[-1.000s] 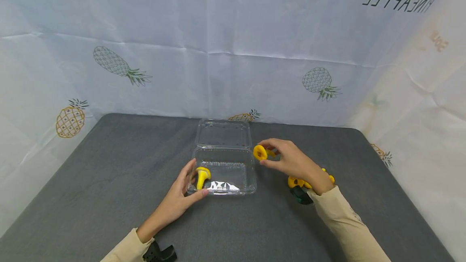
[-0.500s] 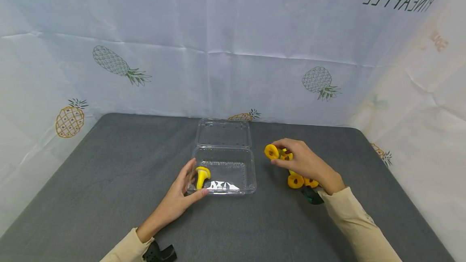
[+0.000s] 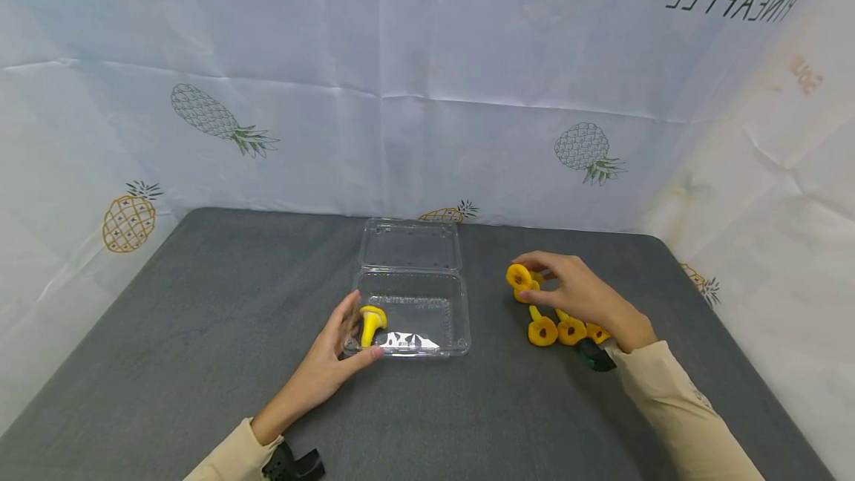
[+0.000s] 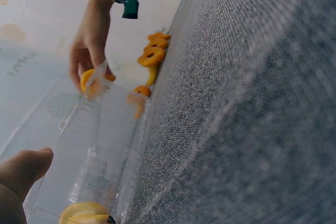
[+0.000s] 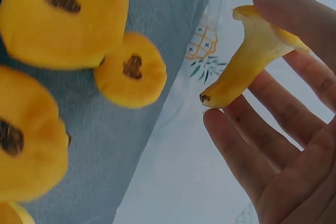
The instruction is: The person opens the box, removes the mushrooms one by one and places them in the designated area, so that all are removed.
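Note:
My right hand (image 3: 574,288) holds a yellow chanterelle-like mushroom (image 5: 247,66) between thumb and fingers, over the table's right part. In the right wrist view its pale stem points down to a dark tip. Below and beside that hand lie several more yellow mushrooms (image 3: 542,332), caps facing me, each with a dark centre. A clear plastic clamshell container (image 3: 427,318) stands in the middle with its lid folded back. My left hand (image 3: 334,351) grips the container's near left corner, thumb (image 4: 32,163) at the rim. One yellow mushroom (image 3: 372,325) lies inside, near that hand.
The grey table (image 3: 200,332) carries everything. Behind it hangs a pale curtain (image 3: 427,147) printed with pineapples. The raised lid (image 3: 410,245) lies flat toward the table's far edge. Black wrist mounts (image 3: 294,464) sit on both wrists.
My right hand has moved right, away from the container toward the other mushrooms, with the mushroom in its fingers. More of the loose mushrooms now show. The left hand and container have stayed put.

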Available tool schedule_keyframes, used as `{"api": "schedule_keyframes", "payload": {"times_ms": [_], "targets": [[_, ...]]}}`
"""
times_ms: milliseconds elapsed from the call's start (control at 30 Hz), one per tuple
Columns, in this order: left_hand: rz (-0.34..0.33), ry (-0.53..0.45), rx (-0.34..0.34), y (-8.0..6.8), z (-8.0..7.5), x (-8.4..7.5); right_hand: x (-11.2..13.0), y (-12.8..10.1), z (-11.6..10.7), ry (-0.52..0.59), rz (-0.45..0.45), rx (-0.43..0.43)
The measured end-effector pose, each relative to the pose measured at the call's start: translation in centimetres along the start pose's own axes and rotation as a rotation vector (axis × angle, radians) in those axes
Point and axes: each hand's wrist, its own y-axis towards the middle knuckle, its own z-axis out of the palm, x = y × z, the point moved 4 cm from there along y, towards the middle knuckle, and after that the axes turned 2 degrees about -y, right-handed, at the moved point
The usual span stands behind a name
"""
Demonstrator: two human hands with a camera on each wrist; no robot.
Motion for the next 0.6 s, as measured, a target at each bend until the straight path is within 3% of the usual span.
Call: {"api": "schedule_keyframes", "payload": {"times_ms": [600], "targets": [[-0.004,0.005,-0.005,0.0,0.0,0.1,-2.4,-0.4,-0.9,-0.002,0.012,0.057]]}}
